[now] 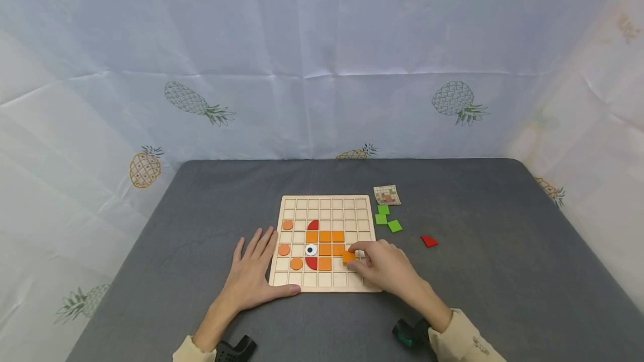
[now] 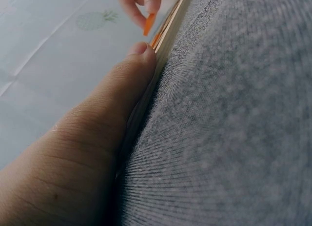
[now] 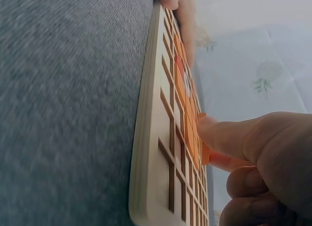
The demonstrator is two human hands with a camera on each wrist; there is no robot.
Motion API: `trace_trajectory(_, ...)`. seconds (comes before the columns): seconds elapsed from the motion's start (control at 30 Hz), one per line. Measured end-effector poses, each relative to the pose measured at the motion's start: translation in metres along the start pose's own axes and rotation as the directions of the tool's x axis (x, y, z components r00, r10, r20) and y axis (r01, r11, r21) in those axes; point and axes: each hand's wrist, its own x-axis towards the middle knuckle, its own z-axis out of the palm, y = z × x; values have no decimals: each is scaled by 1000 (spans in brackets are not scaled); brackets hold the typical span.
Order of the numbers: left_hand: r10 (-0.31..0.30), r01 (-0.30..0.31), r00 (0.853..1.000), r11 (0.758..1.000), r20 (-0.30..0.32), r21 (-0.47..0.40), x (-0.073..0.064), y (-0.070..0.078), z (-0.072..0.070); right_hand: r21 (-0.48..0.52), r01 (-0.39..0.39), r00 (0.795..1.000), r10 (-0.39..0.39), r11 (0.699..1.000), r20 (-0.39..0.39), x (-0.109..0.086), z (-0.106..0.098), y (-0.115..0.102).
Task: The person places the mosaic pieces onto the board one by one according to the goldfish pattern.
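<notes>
A wooden grid board [image 1: 322, 282] lies on the table, partly filled with orange squares [image 1: 325, 237], red quarter-circle pieces [image 1: 312, 225], orange discs [image 1: 287, 224] and a white eye disc [image 1: 311, 249]. Between thumb and forefinger my right hand [image 1: 384, 264] pinches an orange square tile [image 1: 348, 257], just over the board's right part beside the orange squares. In the right wrist view that tile [image 3: 205, 155] stands on edge close to the grid. My left hand [image 1: 254, 272] rests with spread fingers along the board's left edge, its thumb [image 2: 139, 50] at the near edge.
Several green square tiles [image 1: 383, 209] lie right of the board, below a small pattern card [image 1: 387, 194]. Farther right is a loose red piece [image 1: 429, 241]. A pineapple-print curtain [image 1: 322, 116] hangs behind the grey table [image 1: 221, 183].
</notes>
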Motion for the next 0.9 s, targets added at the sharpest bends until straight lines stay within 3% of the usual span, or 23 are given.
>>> trace_trajectory(0.37,1,-1,1000,1000,-6,10,0,0,-1,-26,69,997,-69,997,16,4,10,-6)
trace_trajectory(0.9,-1,1,1000,1000,-7,14,0,0,1,-54,87,996,-87,995,2,5,15,-11)
